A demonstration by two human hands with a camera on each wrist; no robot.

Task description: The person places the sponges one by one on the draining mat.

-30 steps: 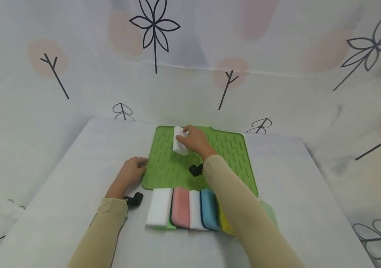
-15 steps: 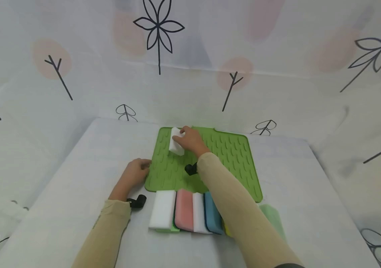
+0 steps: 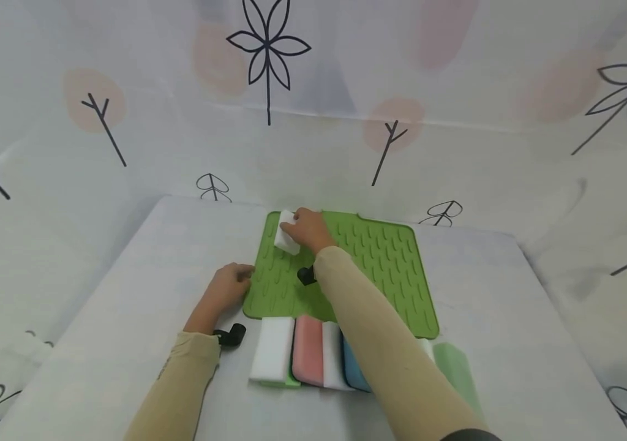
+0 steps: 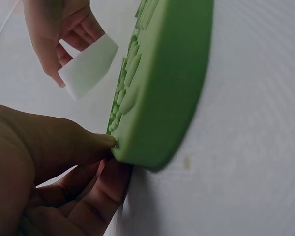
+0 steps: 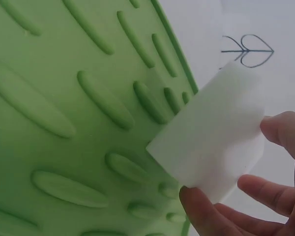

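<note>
A green mat [image 3: 382,260] with rows of raised oval bumps lies on the white-covered table. My left hand [image 3: 226,286] is at its left edge; in the left wrist view the thumb [image 4: 86,142] and a finger pinch the mat's rim [image 4: 160,98]. Over the mat's far left part, my right hand [image 3: 311,230] holds a white sponge block [image 3: 285,244] between thumb and fingers. The right wrist view has this sponge [image 5: 211,132] tilted against the mat's bumps and edge; whether it touches the mat I cannot tell.
Along the mat's near edge lies a row of sponges: a white one [image 3: 274,349], a pink one [image 3: 308,350], another white one [image 3: 332,358], a blue one [image 3: 354,370] and a pale green one [image 3: 457,367]. My right sleeve [image 3: 379,343] hides part of the row. A patterned cloth [image 3: 313,153] rises behind.
My right hand has moved the white sponge leftward over the mat, toward its far left corner. The left hand stays at the mat's left edge. The whole head view has shifted slightly.
</note>
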